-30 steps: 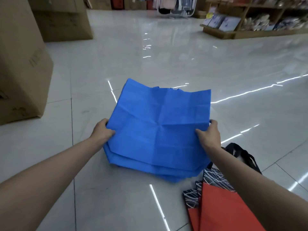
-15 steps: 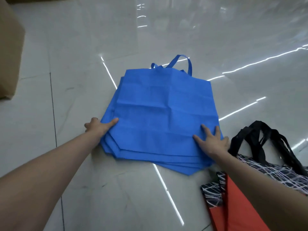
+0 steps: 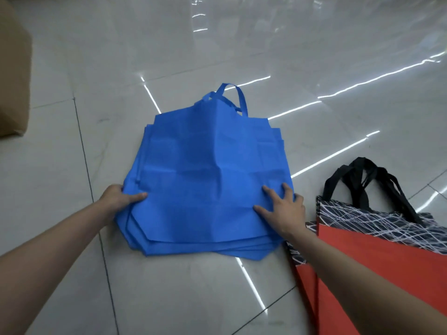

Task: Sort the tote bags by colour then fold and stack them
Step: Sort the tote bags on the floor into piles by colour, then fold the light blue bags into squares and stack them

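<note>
Several blue bags (image 3: 193, 247) stacked on the floor (image 3: 193, 298), near corners held down.
Stack lies dead ahead, handles (image 3: 239, 97) away from me, bottoms toward me. My left hand (image 3: 118, 198) pinches the left edge, thumb on top; my right hand (image 3: 285, 209) rests spread flat on the right corner. A second ago both gripped the top bag (image 3: 212, 165) raised; now it lies flat.

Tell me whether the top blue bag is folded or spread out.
Spread out: the top blue bag lies full-size on the stack, handles showing at its far edge, only creases across it.
</note>
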Demonstrator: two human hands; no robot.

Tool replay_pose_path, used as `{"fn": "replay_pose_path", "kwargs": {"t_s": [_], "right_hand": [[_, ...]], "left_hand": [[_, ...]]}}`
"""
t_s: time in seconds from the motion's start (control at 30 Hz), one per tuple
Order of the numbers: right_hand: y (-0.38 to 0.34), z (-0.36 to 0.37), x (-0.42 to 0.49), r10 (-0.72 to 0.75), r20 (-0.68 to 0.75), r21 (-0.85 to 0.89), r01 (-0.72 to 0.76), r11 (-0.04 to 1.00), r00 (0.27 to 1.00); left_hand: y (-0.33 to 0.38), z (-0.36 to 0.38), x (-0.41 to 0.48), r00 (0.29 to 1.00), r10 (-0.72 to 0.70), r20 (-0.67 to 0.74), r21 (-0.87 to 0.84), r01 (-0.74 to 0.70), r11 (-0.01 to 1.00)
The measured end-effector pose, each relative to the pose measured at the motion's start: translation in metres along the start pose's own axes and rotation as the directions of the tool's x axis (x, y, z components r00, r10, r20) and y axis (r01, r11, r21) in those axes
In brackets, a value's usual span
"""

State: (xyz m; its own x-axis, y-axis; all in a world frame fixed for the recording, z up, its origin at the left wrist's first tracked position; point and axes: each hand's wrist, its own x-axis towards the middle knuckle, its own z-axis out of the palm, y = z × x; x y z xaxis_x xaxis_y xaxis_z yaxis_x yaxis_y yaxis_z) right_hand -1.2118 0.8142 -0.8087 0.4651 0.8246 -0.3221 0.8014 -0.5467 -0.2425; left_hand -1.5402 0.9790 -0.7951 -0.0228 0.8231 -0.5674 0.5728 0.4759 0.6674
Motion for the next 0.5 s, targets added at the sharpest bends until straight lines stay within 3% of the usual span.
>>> {"fn": "replay_pose_path", "kwargs": {"t_s": [0.13, 0.27, 0.43, 0.5], "right_hand": [[-0.012, 0.015, -0.048, -0.056, 0.039, -0.016, 0.057, 0.998, 0.998], [-0.022, 0.038, -0.104, -0.062, 0.019, -0.135, 0.064, 0.989, 0.998], [-0.03, 0.044, -0.136, 0.122, 0.024, -0.344, -0.106, 0.933, 0.992], [-0.038, 0.038, -0.134, -0.001, -0.085, -0.325, -0.027, 0.945, 0.996]], "left_hand": [[-0.043, -0.032, -0.043, 0.969, -0.19, 0.156, -0.135, 0.211, 0.968], [-0.081, -0.054, -0.081, 0.972, -0.188, 0.142, -0.142, 0.208, 0.968], [-0.098, -0.074, -0.104, 0.926, -0.248, 0.283, -0.098, 0.285, 0.953], [-0.098, -0.077, -0.103, 0.96, -0.194, 0.201, -0.074, 0.212, 0.974]]}}
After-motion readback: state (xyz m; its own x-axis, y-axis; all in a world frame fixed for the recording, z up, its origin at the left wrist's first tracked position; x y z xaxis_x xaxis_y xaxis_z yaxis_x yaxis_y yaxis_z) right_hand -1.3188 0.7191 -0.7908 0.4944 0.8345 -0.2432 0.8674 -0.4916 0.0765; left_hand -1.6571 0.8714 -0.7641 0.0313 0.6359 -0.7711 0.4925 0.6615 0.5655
